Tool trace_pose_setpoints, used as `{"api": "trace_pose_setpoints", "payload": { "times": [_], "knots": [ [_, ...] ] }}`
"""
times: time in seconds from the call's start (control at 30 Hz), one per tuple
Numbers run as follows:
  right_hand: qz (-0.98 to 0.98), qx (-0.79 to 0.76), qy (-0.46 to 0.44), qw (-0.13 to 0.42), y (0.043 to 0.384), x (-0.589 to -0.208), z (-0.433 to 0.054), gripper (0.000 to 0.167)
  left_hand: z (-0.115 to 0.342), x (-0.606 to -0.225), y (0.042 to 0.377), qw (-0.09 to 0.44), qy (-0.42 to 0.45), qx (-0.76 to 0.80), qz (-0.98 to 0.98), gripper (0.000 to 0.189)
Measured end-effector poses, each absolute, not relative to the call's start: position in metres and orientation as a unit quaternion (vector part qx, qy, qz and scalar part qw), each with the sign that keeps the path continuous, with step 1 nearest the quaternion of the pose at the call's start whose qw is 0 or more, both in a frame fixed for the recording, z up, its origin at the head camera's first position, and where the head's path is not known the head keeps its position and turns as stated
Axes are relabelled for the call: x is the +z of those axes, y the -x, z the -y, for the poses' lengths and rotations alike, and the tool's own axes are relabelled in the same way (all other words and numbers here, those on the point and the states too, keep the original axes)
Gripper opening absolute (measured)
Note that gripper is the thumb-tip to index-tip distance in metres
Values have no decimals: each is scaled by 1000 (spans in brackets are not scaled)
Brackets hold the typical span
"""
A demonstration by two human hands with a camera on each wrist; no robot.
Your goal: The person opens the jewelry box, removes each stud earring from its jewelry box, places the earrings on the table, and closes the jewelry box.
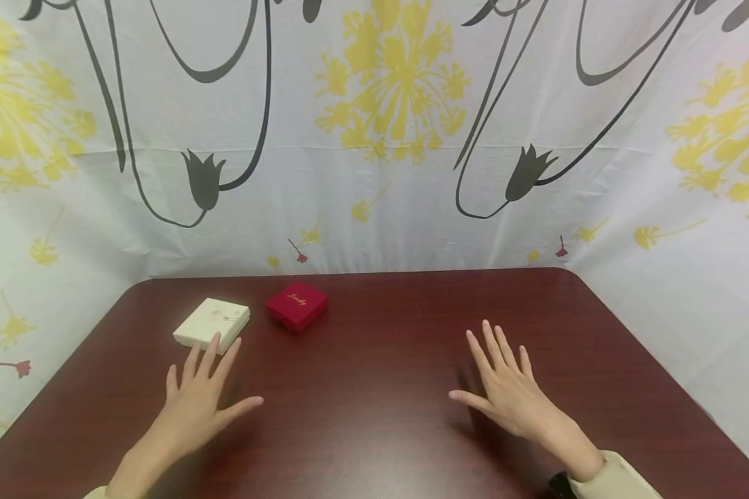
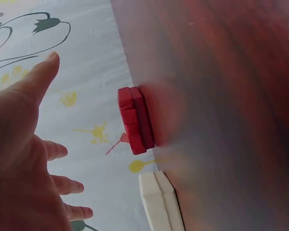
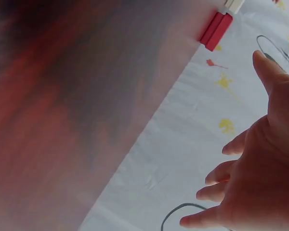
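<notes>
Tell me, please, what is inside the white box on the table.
The white box looks closed, so its inside is covered and I cannot tell whether it holds anything. Only its outside shows, with a small printed design on top.

A red jewelry box (image 1: 297,305) and a cream gift box (image 1: 207,319) on a mahogany-coloured table (image 1: 374,416)

Taking the far edge as twelve, I see the cream one at ten o'clock, a faint motif on its lid; the red one sits at eleven, gold script across its top, near its neighbour but not touching. The round-cornered tabletop shines softly.
</notes>
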State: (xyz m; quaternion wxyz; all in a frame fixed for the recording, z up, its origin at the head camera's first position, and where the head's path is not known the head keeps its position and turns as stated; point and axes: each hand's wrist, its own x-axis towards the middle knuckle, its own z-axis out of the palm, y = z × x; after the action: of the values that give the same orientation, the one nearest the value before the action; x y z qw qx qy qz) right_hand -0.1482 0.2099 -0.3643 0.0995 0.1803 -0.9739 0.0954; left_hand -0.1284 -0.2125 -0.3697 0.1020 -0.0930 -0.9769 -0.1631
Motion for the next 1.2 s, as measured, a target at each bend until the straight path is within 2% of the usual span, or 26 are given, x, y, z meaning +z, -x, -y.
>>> {"api": "trace_pose_setpoints", "payload": {
  "times": [0.3, 0.57, 0.77, 0.9, 1.2],
  "knots": [
    [966, 105, -218, 95, 164, -355, -185, 86, 206, -358, 139, 152, 107, -176, 967, 86],
    [955, 135, -249, 92, 179, -351, -157, 81, 200, -357, 155, 233, 142, -222, 936, 74],
    [941, 159, -275, 111, 190, -352, -134, 77, 195, -360, 166, 281, 163, -242, 914, 65],
    [935, 168, -287, 127, 197, -354, -119, 74, 192, -362, 173, 277, 161, -256, 912, 60],
    [932, 178, -291, 122, 211, -360, -87, 72, 186, -364, 185, 220, 141, -282, 923, 55]
  ]
}}
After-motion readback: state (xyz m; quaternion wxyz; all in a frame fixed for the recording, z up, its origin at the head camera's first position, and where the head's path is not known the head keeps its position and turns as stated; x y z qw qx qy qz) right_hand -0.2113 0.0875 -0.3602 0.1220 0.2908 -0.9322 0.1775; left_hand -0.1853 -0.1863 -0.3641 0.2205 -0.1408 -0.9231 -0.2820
